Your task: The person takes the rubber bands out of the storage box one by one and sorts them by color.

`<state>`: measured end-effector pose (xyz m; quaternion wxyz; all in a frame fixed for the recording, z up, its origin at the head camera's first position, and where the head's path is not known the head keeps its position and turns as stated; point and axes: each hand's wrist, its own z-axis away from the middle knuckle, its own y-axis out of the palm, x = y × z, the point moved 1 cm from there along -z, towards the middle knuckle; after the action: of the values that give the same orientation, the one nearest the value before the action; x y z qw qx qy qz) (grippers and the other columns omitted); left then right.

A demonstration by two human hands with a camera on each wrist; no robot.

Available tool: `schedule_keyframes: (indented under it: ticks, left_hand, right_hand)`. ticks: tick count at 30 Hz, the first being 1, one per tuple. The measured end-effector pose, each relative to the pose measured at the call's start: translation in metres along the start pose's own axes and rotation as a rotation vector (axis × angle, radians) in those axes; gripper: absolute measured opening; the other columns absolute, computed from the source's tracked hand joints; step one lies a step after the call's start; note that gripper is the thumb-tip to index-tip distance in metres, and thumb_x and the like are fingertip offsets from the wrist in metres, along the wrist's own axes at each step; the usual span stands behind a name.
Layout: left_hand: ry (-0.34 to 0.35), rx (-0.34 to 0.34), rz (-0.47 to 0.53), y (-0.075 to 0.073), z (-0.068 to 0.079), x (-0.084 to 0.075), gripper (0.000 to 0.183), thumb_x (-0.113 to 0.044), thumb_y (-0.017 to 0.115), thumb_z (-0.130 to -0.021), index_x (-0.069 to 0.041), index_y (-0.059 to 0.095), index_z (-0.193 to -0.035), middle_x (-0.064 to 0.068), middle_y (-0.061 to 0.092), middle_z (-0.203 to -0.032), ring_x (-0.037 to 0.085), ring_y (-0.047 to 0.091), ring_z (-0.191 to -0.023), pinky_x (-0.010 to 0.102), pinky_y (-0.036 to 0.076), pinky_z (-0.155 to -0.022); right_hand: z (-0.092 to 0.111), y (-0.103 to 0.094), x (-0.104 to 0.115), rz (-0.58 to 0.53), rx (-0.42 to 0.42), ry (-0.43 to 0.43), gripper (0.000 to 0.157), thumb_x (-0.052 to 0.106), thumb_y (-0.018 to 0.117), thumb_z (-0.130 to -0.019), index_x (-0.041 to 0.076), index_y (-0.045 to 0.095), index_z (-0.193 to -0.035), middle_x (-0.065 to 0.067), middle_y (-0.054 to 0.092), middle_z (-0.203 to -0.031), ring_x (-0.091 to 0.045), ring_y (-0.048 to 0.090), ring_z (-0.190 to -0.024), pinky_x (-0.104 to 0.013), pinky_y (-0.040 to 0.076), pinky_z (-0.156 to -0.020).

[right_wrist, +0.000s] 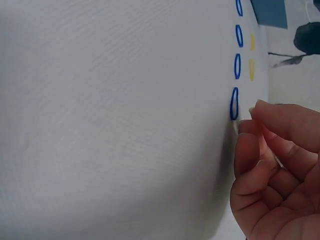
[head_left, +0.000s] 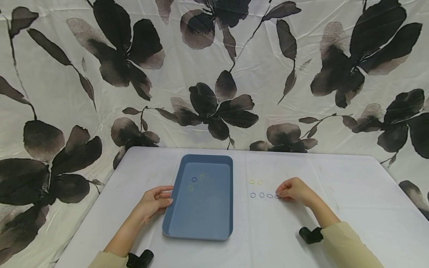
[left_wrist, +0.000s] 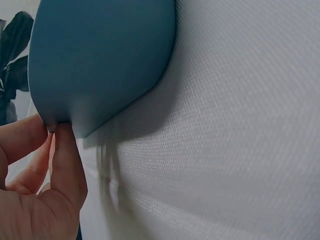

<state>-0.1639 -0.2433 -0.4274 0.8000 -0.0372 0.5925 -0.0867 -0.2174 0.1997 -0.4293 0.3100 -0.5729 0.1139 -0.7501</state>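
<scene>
My left hand (head_left: pixel 152 204) pinches the left rim of a blue rectangular tray (head_left: pixel 197 219), thumb and fingertips meeting at its edge in the left wrist view. Inside the tray lie one dark blue rubber band (head_left: pixel 194 179) and two yellow rubber bands (head_left: pixel 190 188). Several blue rubber bands (right_wrist: pixel 237 66) form a row on the table right of the tray. At that row's right end is my right hand (head_left: pixel 296 191), its fingers loosely curled beside the last blue band (right_wrist: pixel 234 104). No band shows between those fingertips.
Two yellow rubber bands (head_left: pixel 256 182) lie behind the blue row. A white cloth covers the table (head_left: pixel 352 201). Behind it hangs a floral curtain (head_left: pixel 268 74). Black wrist devices (head_left: pixel 311 235) sit by both sleeves.
</scene>
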Motion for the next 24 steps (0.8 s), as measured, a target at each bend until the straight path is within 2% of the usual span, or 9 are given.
schedule_keyframes:
  ticks: [7, 24]
  left_hand:
    - [0.0, -0.001, -0.003, 0.001, 0.0, 0.0, 0.053, 0.007, 0.06, -0.084, 0.009, 0.041, -0.134, 0.023, 0.057, -0.113, 0.013, 0.061, -0.084, 0.026, 0.05, -0.066]
    - [0.012, -0.016, 0.004, 0.0, -0.002, 0.001, 0.052, 0.007, 0.06, -0.084, 0.01, 0.042, -0.132, 0.021, 0.058, -0.11, 0.013, 0.061, -0.083, 0.026, 0.051, -0.066]
  right_hand:
    - [-0.003, -0.005, 0.008, 0.02, 0.015, -0.019, 0.011, 0.001, 0.066, -0.081, -0.006, 0.067, -0.089, 0.0, 0.059, -0.069, -0.015, 0.049, -0.063, -0.028, 0.041, -0.055]
    - [-0.021, -0.008, 0.043, -0.019, 0.056, -0.067, 0.02, 0.002, 0.063, -0.084, -0.009, 0.064, -0.101, -0.004, 0.063, -0.076, -0.017, 0.054, -0.067, -0.031, 0.048, -0.063]
